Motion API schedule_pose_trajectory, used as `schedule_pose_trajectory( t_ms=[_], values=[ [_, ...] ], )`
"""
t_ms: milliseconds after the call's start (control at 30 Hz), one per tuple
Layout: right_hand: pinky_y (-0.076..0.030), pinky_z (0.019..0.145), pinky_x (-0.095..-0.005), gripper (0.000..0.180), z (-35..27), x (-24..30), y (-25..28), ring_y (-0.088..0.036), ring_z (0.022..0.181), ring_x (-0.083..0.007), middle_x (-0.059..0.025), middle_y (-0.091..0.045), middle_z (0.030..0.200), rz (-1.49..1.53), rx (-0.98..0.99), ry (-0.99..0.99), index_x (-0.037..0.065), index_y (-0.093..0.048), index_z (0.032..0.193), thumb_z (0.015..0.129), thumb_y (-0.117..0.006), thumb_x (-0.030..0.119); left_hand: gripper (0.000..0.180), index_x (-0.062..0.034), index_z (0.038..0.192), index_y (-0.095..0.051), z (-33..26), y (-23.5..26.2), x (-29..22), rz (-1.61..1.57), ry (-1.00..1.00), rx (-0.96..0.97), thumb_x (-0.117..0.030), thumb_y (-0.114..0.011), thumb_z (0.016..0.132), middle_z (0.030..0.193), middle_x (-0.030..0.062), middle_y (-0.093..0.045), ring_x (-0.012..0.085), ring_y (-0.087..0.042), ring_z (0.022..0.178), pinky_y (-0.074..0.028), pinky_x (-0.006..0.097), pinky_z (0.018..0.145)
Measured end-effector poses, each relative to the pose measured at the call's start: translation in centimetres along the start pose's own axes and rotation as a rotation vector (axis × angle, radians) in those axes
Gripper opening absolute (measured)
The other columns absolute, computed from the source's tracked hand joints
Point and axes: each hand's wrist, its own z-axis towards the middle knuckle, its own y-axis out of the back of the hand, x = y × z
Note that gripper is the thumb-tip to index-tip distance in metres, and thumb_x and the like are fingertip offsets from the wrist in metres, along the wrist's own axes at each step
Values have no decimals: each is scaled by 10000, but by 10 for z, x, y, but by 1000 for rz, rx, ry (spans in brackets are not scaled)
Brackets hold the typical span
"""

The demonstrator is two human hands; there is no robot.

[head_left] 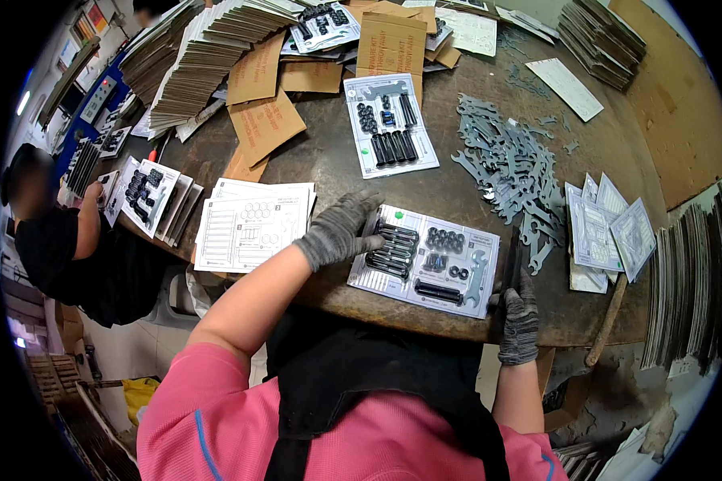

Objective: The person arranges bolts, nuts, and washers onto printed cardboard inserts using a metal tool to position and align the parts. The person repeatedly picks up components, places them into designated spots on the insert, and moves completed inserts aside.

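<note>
In front of me on the table lies a printed hardware card [488, 240], slightly tilted. It carries black bolts [391, 250], round black nuts, small dark parts and a flat grey wrench [476, 278]. My left hand [337, 232], in a grey knit glove, is at the card's left edge, thumb and fingers apart, the thumb tip touching the card by the bolts. My right hand [519, 325], gloved the same way, is closed around a dark bar-like thing [513, 268] beside the card's right edge; its exact kind is unclear. A similar filled card [427, 156] lies farther back.
Loose wrenches [509, 164] form a pile to the right, beside some wrapped packs [598, 228] and a wooden stick [610, 317]. Printed sheets [257, 224] are stacked at left. Brown cardboard pieces [266, 127] and tall card stacks stand behind. A person [72, 240] works at far left.
</note>
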Motion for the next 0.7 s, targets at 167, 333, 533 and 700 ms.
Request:
schedule_pose_trajectory(
  t_ms=[167, 333, 533, 700],
  values=[
    [-479, 533, -285, 472, 26, -2, -12, -537, 631, -141, -66, -522, 849, -26, 45, -34, 73, -332, 1297, 838, -439, 97, 747, -27, 1257, -424, 10, -16, -1, 243, -3, 153, -502, -609, 710, 1295, 176, -400, 339, -352, 1215, -265, 391, 1025],
    [-476, 510, -252, 427, 79, 14, -47, -531, 636, -125, -34, -511, 836, -30, 155, 50, 70, -376, 1266, 850, -445, 134, 656, -49, 1183, -491, -10, -12, -25, 335, 226, 81, -506, -578, 720, 1138, 185, -490, 340, -443, 1082, -351, 410, 921],
    [-443, 526, -231, 441, 121, 43, -111, -548, 641, -102, -37, -574, 809, -273, 212, 209, 129, -397, 1278, 848, -494, 127, 478, -61, 1080, -498, -59, -28, -48, 211, 273, 46, -439, -524, 788, 909, 171, -557, 308, -550, 851, -431, 411, 756],
    [-468, 562, -238, 430, 82, 35, -98, -543, 598, -112, -64, -579, 807, -651, 410, 736, 121, -435, 1255, 836, -512, 169, 295, -34, 991, -578, -95, -41, -59, -192, 53, 100, -237, -565, 777, 848, 173, -587, 330, -560, 799, -446, 417, 706]
  ],
)
